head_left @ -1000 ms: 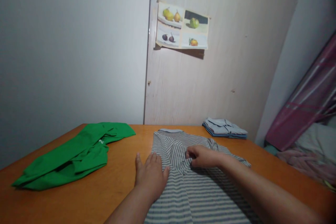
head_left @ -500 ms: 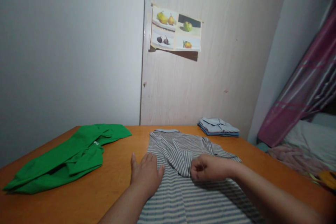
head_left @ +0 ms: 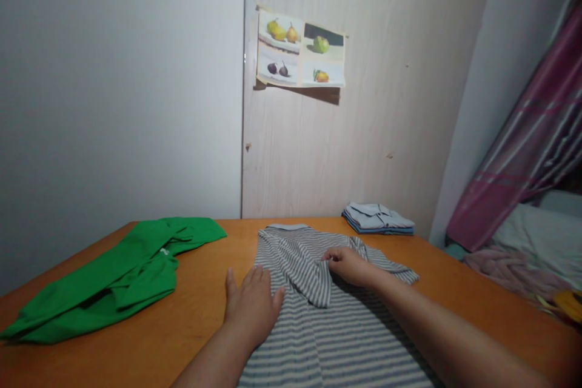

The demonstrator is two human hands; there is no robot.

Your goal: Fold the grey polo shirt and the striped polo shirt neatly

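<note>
A grey-and-white striped shirt (head_left: 291, 321) lies spread over the orange table, its collar at the far end. One of its sleeves (head_left: 313, 285) is folded in over the body, and the other sticks out at the right. My left hand (head_left: 252, 303) rests flat on the shirt's left edge with the fingers spread. At the upper edge of the folded sleeve's cuff, my right hand (head_left: 346, 265) has thumb and fingers pinched on the fabric. Its palm hides part of the shirt behind it.
On the table's left lies a crumpled green garment (head_left: 131, 273). A stack of folded clothes (head_left: 378, 219) stands at the far right corner, by the wall. Beyond the right edge are a pink curtain (head_left: 504, 151) and bedding (head_left: 513, 273). Fruit pictures (head_left: 300, 48) hang on the wall.
My right hand has moved up and slightly left along the sleeve's cuff, from its lower end to its upper edge. My left hand has stayed in place.
</note>
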